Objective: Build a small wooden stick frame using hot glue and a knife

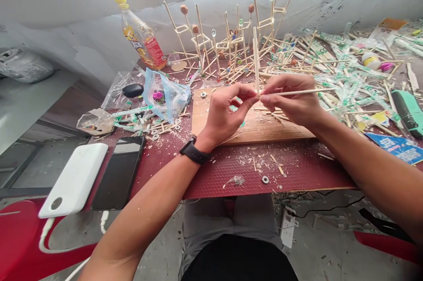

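Observation:
My left hand (228,111), with a black watch on its wrist, pinches the lower end of a thin wooden stick (255,58) that stands upright. My right hand (292,100) pinches a second wooden stick (304,92) that lies level and points right. The two sticks meet at my fingertips, above a bare wooden board (264,129). Behind them stand several small stick figures (231,43) with beads on top.
A dark red mat (231,171) covers the table. A white power bank (76,179) and a black phone (119,171) lie at the left front. A bottle (142,36), plastic bags (165,94), loose sticks, wrappers (346,87), metal nuts and wood shavings lie scattered about.

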`<state>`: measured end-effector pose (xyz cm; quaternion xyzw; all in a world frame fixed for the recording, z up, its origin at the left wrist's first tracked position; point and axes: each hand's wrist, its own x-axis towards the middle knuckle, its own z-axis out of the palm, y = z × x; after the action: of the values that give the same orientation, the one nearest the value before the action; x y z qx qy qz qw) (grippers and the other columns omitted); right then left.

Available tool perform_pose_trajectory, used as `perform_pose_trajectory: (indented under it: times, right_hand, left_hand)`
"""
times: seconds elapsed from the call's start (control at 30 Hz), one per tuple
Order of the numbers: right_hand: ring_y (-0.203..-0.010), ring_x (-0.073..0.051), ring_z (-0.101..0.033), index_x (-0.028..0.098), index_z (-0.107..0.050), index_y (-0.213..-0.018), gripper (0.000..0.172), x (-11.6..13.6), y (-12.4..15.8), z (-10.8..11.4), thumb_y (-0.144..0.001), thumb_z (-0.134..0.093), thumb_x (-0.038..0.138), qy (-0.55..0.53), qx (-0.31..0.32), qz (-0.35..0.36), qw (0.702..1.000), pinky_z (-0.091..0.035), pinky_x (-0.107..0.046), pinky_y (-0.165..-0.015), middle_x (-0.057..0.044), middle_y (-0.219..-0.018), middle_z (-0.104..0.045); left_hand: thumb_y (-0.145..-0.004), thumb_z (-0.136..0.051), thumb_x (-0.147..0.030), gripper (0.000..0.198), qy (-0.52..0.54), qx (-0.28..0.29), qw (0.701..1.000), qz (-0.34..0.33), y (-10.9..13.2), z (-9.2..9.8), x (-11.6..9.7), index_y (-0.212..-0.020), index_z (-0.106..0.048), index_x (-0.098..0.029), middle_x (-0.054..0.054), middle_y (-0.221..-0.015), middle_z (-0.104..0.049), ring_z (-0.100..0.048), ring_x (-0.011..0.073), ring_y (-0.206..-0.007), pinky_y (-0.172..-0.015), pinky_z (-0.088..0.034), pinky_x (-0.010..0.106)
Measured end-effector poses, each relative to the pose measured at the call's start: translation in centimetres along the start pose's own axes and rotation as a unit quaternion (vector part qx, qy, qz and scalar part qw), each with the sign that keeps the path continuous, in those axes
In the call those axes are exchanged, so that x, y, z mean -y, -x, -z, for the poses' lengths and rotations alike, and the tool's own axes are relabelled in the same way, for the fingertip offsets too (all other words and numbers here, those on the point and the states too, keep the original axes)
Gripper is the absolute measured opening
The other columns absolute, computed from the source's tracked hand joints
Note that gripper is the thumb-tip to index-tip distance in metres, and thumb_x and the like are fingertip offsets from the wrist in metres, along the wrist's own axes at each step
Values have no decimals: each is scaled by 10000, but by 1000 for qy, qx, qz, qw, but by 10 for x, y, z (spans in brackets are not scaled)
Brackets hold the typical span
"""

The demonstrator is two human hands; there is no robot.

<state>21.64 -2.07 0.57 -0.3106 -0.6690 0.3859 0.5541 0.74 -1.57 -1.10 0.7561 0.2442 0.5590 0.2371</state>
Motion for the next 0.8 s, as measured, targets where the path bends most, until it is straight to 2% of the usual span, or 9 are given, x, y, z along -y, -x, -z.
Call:
perform_pose_trajectory:
  times: [0.13,0.27,0.5,0.67,0.73,0.8]
  right_hand:
    - [-491,-112,-521,283,-822,-810,325,1,1,-3,-750,-1074,479,-5,-9,-2,1000,-397,-303,-431,54,-602,-650]
    - [-493,-115,-548,282,-845,-810,301,-1,-1,1,-761,-1072,473,-11,17,-2,1000,-401,-306,-439,42,-597,-662]
    - [-503,-101,-520,277,-831,-823,307,0,0,0,-760,-1083,441,-19,10,-2,1000,-396,-294,-437,50,-623,-656]
    - [-505,-111,-550,270,-849,-842,277,-2,0,0,-812,-1040,468,-18,14,10,1000,-408,-303,-453,41,-618,-666]
    - [-509,-110,-544,266,-848,-830,284,0,0,0,-800,-1041,471,-9,8,3,1000,-412,-306,-457,39,-624,-668]
    - [-520,-111,-537,259,-838,-810,304,3,-1,1,-773,-1054,469,6,-1,-8,1000,-415,-309,-461,34,-637,-671]
  left_hand:
    - [-1009,-811,-265,64,26,-13,1000,-6,-1,-1,0,-965,-771,-241,3,-912,-849,-788,128,-818,-636,-610,231]
    - [-990,-830,-211,62,36,-14,999,-15,0,0,0,-966,-783,-245,-13,-890,-840,-785,112,-803,-641,-596,213]
    - [-1016,-804,-257,59,7,-5,1000,-5,-1,0,0,-974,-765,-241,6,-927,-854,-796,132,-832,-650,-616,239]
    - [-1004,-847,-275,88,18,-4,1000,-9,-2,3,-2,-961,-786,-229,1,-911,-854,-788,115,-817,-650,-601,213]
    - [-1000,-879,-366,180,36,2,999,18,-2,3,-4,-951,-792,-215,13,-913,-850,-784,117,-824,-645,-599,209]
    - [-976,-910,-442,271,61,6,995,73,-4,4,-7,-958,-797,-197,32,-932,-842,-778,125,-841,-646,-607,213]
